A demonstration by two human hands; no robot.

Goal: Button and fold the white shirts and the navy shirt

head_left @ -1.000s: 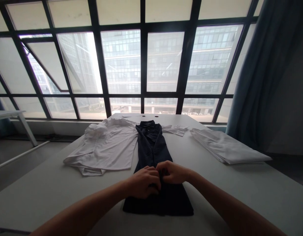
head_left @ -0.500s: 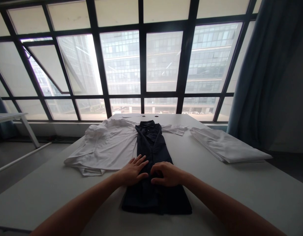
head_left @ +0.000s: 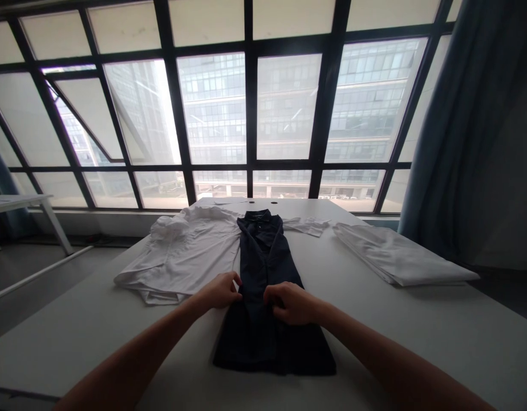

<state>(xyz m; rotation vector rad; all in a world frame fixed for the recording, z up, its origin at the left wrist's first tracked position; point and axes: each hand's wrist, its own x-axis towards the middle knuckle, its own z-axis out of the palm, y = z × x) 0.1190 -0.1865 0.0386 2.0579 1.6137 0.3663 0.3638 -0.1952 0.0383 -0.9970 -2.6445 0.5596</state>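
Observation:
A dark navy collared shirt point(head_left: 263, 348) lies lengthwise on the white table point(head_left: 75, 337), its collar toward the window and its sides folded into a narrow strip. At the shirt's left edge, my left hand point(head_left: 223, 290) is closed, thumb and fingers pinching the cloth there. My right hand point(head_left: 291, 303) rests on the middle of the shirt with curled fingers, gripping fabric near the front line. Its fingertips are partly hidden. To the left, a white shirt point(head_left: 195, 245) is spread out, and one white sleeve point(head_left: 308, 226) shows right of the navy collar.
Folded white cloth point(head_left: 396, 254) lies on the table's right side. A second white table point(head_left: 19, 202) stands at the far left. Large windows point(head_left: 284, 108) rise beyond the table, with a blue-grey curtain point(head_left: 447, 142) on the right.
My left hand has gone from lying flat with spread fingers on the shirt to pinching its left edge. The right hand has stayed nearly in place, its thumb and fingers closer together.

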